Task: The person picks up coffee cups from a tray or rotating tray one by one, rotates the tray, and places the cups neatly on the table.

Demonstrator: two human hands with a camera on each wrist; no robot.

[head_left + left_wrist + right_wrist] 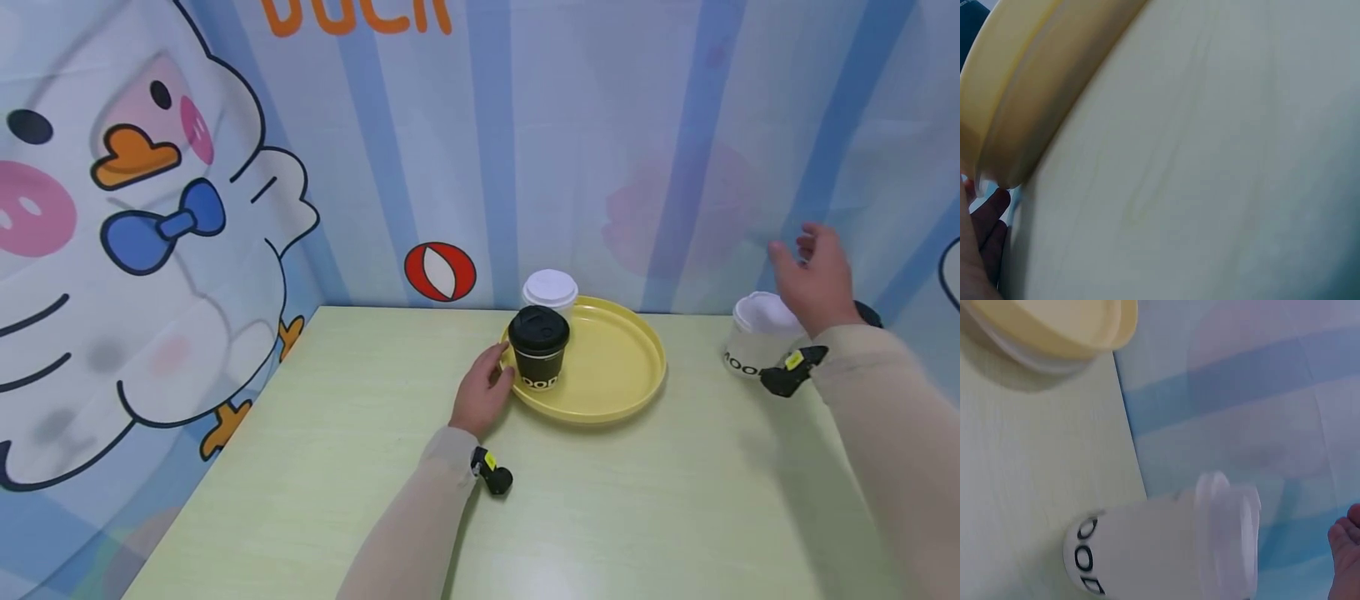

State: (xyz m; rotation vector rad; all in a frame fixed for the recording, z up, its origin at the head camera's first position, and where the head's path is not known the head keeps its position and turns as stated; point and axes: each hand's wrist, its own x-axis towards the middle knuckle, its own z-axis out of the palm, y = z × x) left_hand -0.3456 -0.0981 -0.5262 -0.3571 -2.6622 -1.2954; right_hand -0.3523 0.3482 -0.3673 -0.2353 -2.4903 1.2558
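Observation:
My left hand (482,392) is at the left edge of a yellow plate (622,392), its thumb and relaxed fingertips right at the rim. In the left wrist view, dark fingers (991,215) show just beyond the plate's outer wall (1041,94). A black paper cup with a black lid (538,350) stands on the plate beside this hand. Behind it is a white-lidded cup (551,289), partly hidden. My right hand (821,279) is raised with loosely bent fingers and holds nothing. Near it stands a white lidded cup (757,333), which the right wrist view shows close up (1147,550).
Another black lid (868,315) peeks out behind my right wrist, the rest hidden by the arm. The pale wooden table (337,467) ends at the back against a printed blue curtain (465,150) with a large duck (150,317) at the left.

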